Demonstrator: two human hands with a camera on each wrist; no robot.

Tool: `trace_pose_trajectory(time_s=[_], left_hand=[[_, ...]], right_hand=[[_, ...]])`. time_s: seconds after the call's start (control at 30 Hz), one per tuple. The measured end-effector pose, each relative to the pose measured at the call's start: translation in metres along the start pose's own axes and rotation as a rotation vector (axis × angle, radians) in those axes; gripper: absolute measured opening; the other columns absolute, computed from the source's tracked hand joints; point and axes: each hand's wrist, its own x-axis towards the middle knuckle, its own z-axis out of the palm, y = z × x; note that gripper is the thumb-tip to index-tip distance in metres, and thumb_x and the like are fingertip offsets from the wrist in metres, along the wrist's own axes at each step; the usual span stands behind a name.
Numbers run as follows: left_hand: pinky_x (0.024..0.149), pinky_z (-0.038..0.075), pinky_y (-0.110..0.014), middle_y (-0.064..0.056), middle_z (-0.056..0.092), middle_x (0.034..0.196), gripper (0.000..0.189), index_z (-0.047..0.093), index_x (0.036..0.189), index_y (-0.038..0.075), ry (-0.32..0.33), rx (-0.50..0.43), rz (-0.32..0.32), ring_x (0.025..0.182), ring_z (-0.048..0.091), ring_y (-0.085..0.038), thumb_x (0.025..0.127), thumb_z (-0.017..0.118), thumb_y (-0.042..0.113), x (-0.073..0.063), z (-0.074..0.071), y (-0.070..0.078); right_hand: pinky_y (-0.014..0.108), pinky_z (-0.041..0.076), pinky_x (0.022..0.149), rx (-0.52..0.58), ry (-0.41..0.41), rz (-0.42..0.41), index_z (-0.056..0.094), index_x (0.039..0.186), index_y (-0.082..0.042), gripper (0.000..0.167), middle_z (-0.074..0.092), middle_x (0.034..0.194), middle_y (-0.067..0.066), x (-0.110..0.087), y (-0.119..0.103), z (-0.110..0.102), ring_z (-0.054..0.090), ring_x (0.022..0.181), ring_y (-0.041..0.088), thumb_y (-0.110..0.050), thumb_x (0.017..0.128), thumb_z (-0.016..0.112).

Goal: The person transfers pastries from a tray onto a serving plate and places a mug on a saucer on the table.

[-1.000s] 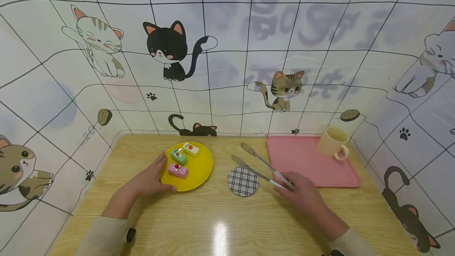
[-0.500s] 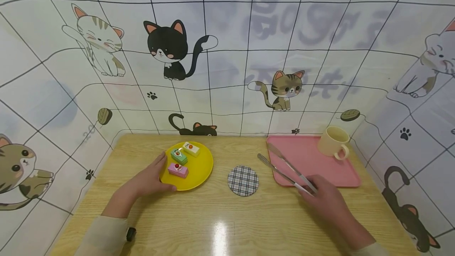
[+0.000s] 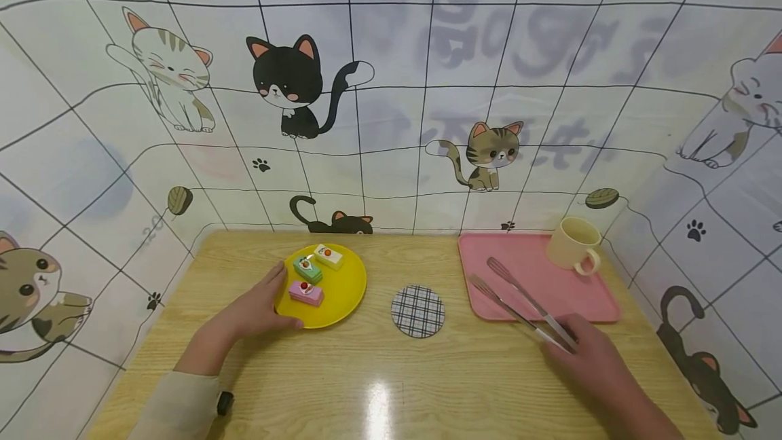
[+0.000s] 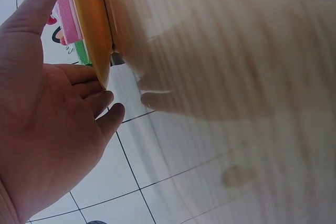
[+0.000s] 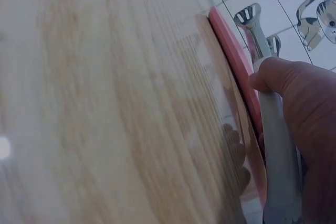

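Observation:
At the left, my left hand (image 3: 256, 309) rests against a yellow plate (image 3: 343, 296), thumb by its front rim and fingers along its left edge. In the left wrist view the fingers look fairly straight beside the plate's rim (image 4: 90, 19). On the plate lie a pink toy cake slice (image 3: 306, 293), a green one (image 3: 307, 269) and a cream one (image 3: 330, 257), each with a small topping. My right hand (image 3: 589, 362) holds metal serving tongs (image 3: 533, 304), whose slotted tips are apart over the pink tray (image 3: 519, 257). Nothing is between the tips.
A cream mug (image 3: 572, 243) stands at the tray's back right corner, its handle toward the front right. Between plate and tray lies a round checked coaster (image 3: 418, 311) on the wooden table (image 3: 330, 379). A cat-printed sheet (image 3: 391, 100) borders the table at the back and sides.
My right hand has moved right and toward me with the tongs, taking their tips from behind the coaster to over the pink tray. My left hand and the plate have stayed put.

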Motion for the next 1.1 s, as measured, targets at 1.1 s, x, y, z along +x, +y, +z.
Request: trace_pose_trajectory(time_s=[1.1], left_hand=[[0.13, 0.024, -0.068, -0.031, 0.008, 0.181, 0.132, 0.02, 0.171, -0.01, 0.005, 0.017, 0.005, 0.164, 0.018, -0.055, 0.084, 0.093, 0.058, -0.003, 0.0, 0.003]], right_hand=[[0.034, 0.052, 0.074, -0.091, -0.001, -0.048, 0.072, 0.121, -0.004, 0.047, 0.073, 0.111, 0.004, -0.016, 0.049, -0.023, 0.06, 0.093, 0.012, -0.034, 0.092, 0.093]])
